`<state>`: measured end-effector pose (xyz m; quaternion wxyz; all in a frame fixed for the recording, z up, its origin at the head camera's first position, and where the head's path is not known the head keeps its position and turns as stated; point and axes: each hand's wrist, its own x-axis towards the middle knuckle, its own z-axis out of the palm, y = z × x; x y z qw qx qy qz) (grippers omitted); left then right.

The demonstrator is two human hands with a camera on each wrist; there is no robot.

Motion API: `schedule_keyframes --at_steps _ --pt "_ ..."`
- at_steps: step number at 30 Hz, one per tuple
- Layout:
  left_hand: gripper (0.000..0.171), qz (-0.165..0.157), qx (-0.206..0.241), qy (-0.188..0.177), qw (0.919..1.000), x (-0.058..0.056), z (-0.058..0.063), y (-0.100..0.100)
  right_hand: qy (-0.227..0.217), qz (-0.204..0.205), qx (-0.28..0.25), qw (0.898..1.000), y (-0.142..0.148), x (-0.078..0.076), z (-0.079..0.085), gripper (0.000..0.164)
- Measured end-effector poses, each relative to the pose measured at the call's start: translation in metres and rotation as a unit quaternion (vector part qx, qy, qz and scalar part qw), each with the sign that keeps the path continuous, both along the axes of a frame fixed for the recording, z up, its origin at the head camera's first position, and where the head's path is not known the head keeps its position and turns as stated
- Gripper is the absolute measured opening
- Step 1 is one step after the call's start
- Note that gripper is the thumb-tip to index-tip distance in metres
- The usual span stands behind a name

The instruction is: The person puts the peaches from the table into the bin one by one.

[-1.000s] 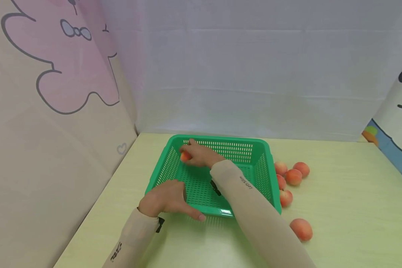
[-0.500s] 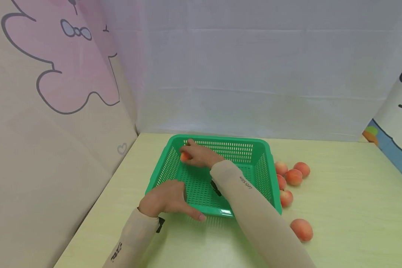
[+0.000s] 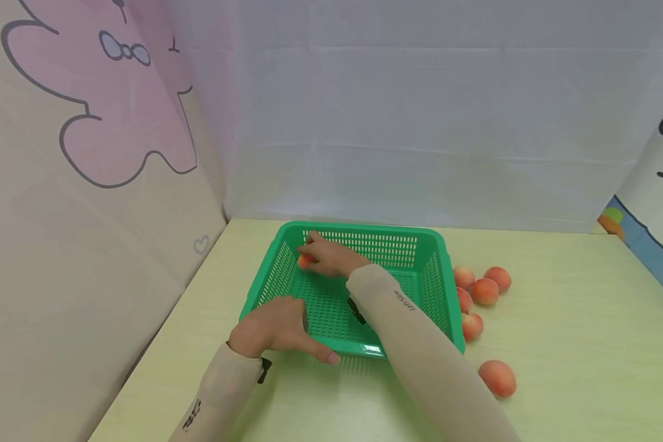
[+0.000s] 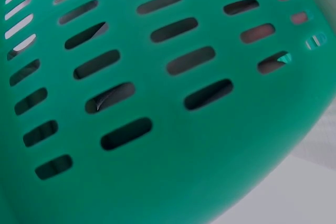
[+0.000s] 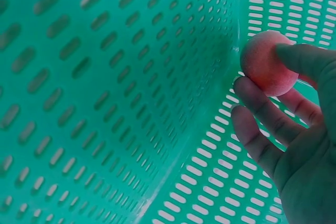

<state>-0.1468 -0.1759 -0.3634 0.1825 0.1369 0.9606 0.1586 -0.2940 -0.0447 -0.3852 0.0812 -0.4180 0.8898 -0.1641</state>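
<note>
Backdrop point(image 3: 409, 123), pale cloth, cartoon figures at left and right cut off by the frame. Table point(image 3: 574, 331), yellow-green, near edge out of view. Basket point(image 3: 364, 228), green slotted plastic, its near right part crossed by the right sleeve. Sleeves point(image 3: 425, 356), one pair, pale; lettering on the left one hard to read. Left hand point(image 3: 271, 328), at the basket's near left corner, thumb stretched across the near rim; remaining fingers hidden, so whether they grasp the rim cannot be told; the left wrist view gives only slotted green wall, blurred shapes behind. Right hand point(image 3: 331, 256), inside the basket's far left corner, pinching a peach point(image 5: 268, 64) between thumb and fingers; whether that fruit touches the basket floor cannot be told. Clustered peaches point(image 3: 484, 291), five, beside the basket's right side, some partly masked by its rim. Lone peach point(image 3: 497, 379), just beside the right sleeve.
</note>
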Motion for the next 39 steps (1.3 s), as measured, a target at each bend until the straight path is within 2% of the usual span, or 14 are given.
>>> schedule_keyframes --at_steps 8,20,39 --pt "0.076 -0.005 -0.001 0.003 1.0000 -0.0016 -0.0029 -0.0007 0.007 0.001 -0.007 1.000 -0.0002 -0.0020 -0.0042 0.041" --pt "0.076 -0.007 0.000 0.003 1.0000 -0.0023 -0.0035 -0.0008 -0.008 -0.001 -0.029 1.000 0.0017 -0.0010 -0.0042 0.034" --pt "0.076 -0.007 -0.004 0.007 0.9999 -0.0024 -0.0058 -0.0016 0.001 -0.004 -0.006 1.000 0.0004 -0.0006 -0.0064 0.034"
